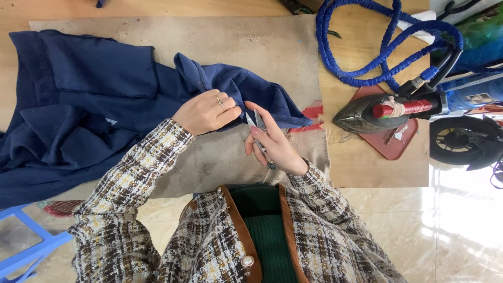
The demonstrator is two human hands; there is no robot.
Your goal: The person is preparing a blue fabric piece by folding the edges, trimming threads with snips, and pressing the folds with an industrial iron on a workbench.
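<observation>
Garment workshop: padded pressing board (262, 47), steam iron (374, 112) on red rest (390, 144), blue hose (377, 42), navy garment (89, 105), thread snips (260, 137).

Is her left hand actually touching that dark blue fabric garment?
Touching: the head view shows the left hand pinching a fold of the dark blue fabric garment.

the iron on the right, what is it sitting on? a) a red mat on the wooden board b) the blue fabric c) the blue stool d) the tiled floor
a: the iron with its red handle rests on a red mat on the wooden board, apart from the blue fabric that the left hand holds.
</observation>
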